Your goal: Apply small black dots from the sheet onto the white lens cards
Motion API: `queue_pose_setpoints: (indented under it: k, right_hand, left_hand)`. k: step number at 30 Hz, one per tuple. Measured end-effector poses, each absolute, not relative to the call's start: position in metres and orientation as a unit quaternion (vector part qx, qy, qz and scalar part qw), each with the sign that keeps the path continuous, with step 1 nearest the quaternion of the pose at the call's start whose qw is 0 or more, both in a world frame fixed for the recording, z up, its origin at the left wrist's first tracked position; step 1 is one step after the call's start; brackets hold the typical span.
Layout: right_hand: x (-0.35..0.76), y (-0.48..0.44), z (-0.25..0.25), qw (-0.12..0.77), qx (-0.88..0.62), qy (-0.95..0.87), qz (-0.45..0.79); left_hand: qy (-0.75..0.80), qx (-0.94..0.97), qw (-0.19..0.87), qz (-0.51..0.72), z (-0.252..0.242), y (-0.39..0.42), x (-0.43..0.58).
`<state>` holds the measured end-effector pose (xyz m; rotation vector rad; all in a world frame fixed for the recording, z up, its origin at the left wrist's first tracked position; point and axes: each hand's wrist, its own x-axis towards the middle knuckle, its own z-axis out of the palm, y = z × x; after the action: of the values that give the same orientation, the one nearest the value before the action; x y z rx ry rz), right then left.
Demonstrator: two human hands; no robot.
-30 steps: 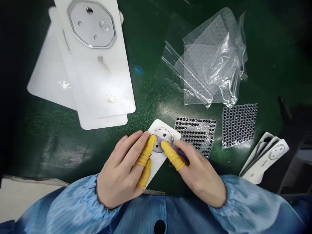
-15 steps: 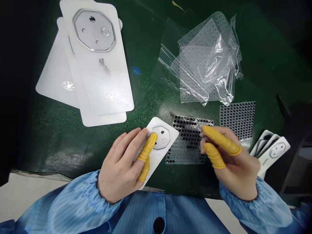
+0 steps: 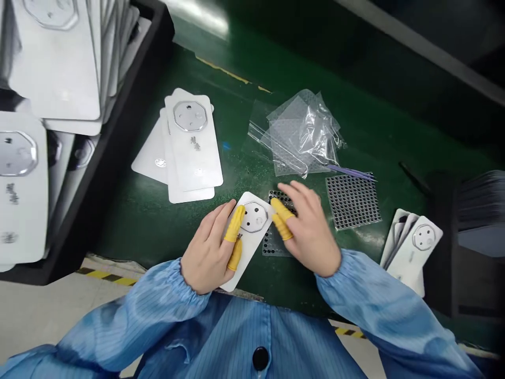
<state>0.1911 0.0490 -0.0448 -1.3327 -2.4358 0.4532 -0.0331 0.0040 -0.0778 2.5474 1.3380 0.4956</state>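
A white phone back panel (image 3: 244,258) with an octagonal camera plate lies aslant at the table's front edge. My left hand (image 3: 213,250) grips its left side, with yellow finger cots on index finger and thumb; the index finger lies along the camera plate. At the panel's upper right edge is my right hand (image 3: 303,226), its cotted index finger and thumb close to the edge and its other fingers stretched out. Whether these tips touch the panel, I cannot tell. Under the right hand, a sheet of small black round pieces (image 3: 272,245) is partly hidden.
Purple tweezers (image 3: 351,172) lie across a second sheet of black pieces (image 3: 353,202). Behind are clear plastic bags (image 3: 303,137). Stacked panels (image 3: 197,163) lie back left, smaller-looking ones (image 3: 410,258) at right. A black bin (image 3: 132,100) of panels stands far left.
My right hand has moved left from above the black-dotted sheet to the panel's edge. Tweezers now show on the second sheet. The head view has shifted, bringing the bin into sight.
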Motion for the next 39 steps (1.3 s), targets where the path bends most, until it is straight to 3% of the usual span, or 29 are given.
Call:
queue_pose_setpoints:
  k: [5,8,11,14,20,27,35,39]
  right_hand:
    - [0.172,0.05,-0.05,0.287,-0.502,-0.771,0.267]
    - [0.171,0.061,-0.031,0.34,-0.526,-0.637,0.451]
    - [0.172,0.065,0.003,0.355,-0.508,-0.492,0.611]
    - [0.178,0.06,0.034,0.358,-0.489,-0.439,0.663]
    - [0.193,0.045,0.051,0.361,-0.466,-0.413,0.694]
    - [0.199,0.038,0.05,0.364,-0.471,-0.429,0.679]
    - [0.191,-0.002,0.018,0.459,-0.469,-0.519,0.548]
    - [0.193,-0.022,-0.01,0.471,-0.518,-0.554,0.451]
  left_hand:
    - [0.449,0.844,0.2,0.215,-0.077,0.007,-0.037]
    - [0.454,0.717,0.414,0.33,-0.054,0.011,-0.037]
    - [0.423,0.461,0.681,0.379,-0.015,0.009,-0.03]
    - [0.371,0.29,0.799,0.375,0.02,0.0,-0.017]
    - [0.353,0.186,0.837,0.376,0.043,-0.016,0.002]
    - [0.401,0.19,0.814,0.374,0.043,-0.006,0.011]
    - [0.465,0.341,0.709,0.406,0.007,-0.004,0.017]
    - [0.433,0.384,0.748,0.326,-0.014,-0.002,0.033]
